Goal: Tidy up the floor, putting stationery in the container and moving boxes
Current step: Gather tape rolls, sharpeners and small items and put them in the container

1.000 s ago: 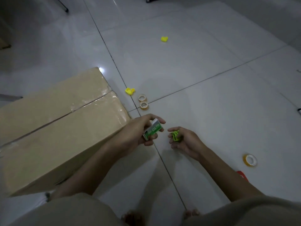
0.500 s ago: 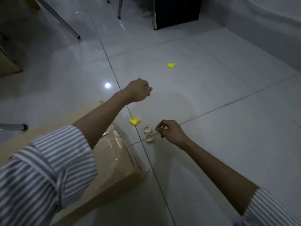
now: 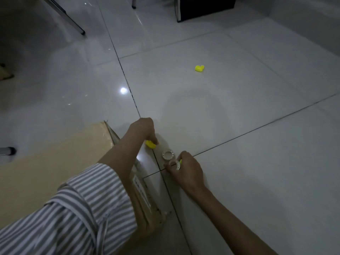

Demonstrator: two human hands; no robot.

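My left hand (image 3: pixel 142 128) reaches down over the corner of the cardboard box (image 3: pixel 46 168) and its fingers close on a small yellow piece (image 3: pixel 150 144) lying on the floor. My right hand (image 3: pixel 185 169) is on the floor just right of it, fingers curled round the nearer of two small tape rolls (image 3: pixel 175 164); a bit of green shows inside the same hand. The other tape roll (image 3: pixel 167 154) lies free just beyond. A second yellow piece (image 3: pixel 199 68) sits alone farther out on the tiles.
The taped cardboard box fills the lower left beside my left arm. A metal chair leg (image 3: pixel 73 24) and a dark cabinet (image 3: pixel 204 8) stand at the far edge. A metal leg end (image 3: pixel 7 150) lies at the far left. White tiles stretch to the right.
My left hand has dropped from above the floor down onto the near yellow piece. My right hand has slid onto the nearer tape roll. The view has tilted forward.
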